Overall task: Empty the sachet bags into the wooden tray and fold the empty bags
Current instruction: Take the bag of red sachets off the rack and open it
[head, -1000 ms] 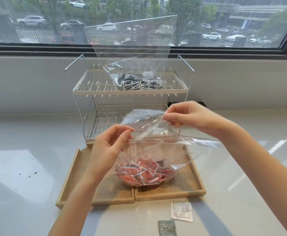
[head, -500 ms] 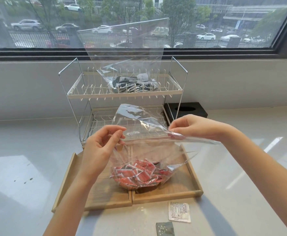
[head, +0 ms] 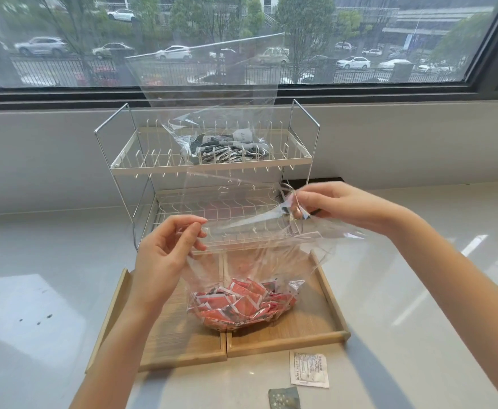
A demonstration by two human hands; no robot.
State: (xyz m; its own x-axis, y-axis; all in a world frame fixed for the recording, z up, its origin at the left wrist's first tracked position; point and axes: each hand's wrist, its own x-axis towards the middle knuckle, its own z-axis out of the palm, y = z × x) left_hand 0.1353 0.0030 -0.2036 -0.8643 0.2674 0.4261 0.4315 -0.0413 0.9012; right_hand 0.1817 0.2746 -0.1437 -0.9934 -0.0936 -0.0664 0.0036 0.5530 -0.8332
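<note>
A clear plastic bag (head: 250,261) stands on the wooden tray (head: 303,329), its bottom full of red sachets (head: 238,307). My left hand (head: 165,252) pinches the bag's near left rim between thumb and fingers. My right hand (head: 330,205) pinches the right rim, and the mouth is spread wide between them. A second clear bag (head: 212,113) holding dark grey sachets (head: 227,150) sits on the upper shelf of the white wire rack (head: 123,166), its top standing up against the window.
The two-tier wire rack stands right behind the tray. Two loose sachets lie on the counter in front of the tray: a white one (head: 309,369) and a dark one (head: 284,398). A black holder (head: 315,181) sits behind my right hand. White counter extends to both sides.
Both hands have pulled the bag's rim apart, so the mouth is now open wider. The bag's bottom has stayed on the tray.
</note>
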